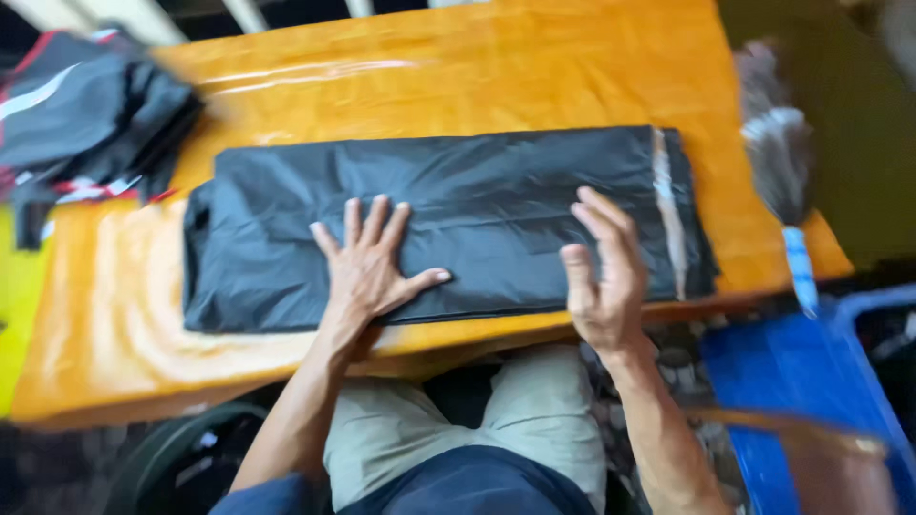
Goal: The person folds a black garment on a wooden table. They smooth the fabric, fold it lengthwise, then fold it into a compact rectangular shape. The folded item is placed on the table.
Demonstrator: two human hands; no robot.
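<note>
Left hand [367, 262] pressed flat, fingers spread wide, palm down on folded black garment [439, 224]; nothing gripped

Right hand [601, 277] raised just above near edge of garment, fingers half curled and apart, thumb forward; empty, contact with cloth not determinable

Garment laid as long rectangle across orange table [458, 67], long sides parallel to near table edge; pale stripe [668, 215] running across its right end

Near garment edge close to table lip, nearly flush below right hand; left end set back from left table edge, with broad bare orange surface beyond it

Far side: wide bare strip of tabletop between garment and back edge

Dark heap of clothing with red and white trim [91, 119] at far left corner, apart from folded garment

Feather duster with blue handle [782, 181] overhanging right table edge, just beside garment's right end

Blue plastic crate [811, 381] below, to right of knees

Left hand over lower middle of garment; right hand toward right third, short of stripe
</note>
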